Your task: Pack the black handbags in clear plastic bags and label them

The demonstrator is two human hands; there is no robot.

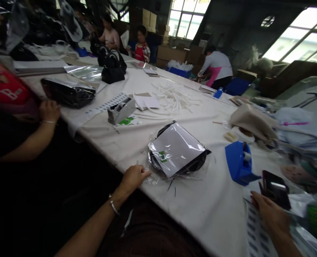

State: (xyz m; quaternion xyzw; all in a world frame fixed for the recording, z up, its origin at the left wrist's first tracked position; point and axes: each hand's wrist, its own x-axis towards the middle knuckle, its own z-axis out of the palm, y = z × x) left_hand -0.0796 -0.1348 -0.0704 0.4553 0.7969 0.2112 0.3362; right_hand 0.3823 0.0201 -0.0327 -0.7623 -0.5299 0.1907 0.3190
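Note:
My left hand (133,178) rests on the near edge of the white-covered table (201,207). Its fingers are curled together at the corner of a clear plastic bag (178,151). That bag holds a black item with a white card and a green sticker on top. My right hand (270,212) lies over a sheet of printed labels (256,235) at the lower right. Its fingers reach under a black phone (276,189) and seem to hold it. A blue tape dispenser (240,162) stands just left of the phone.
A grey tape dispenser (121,110), white tubing (171,100), a bagged black item (67,92) and a black handbag (112,67) lie further along the table. A person's arm (37,132) rests at the left edge. Other people work at the back. Cloth and bags are piled at the right.

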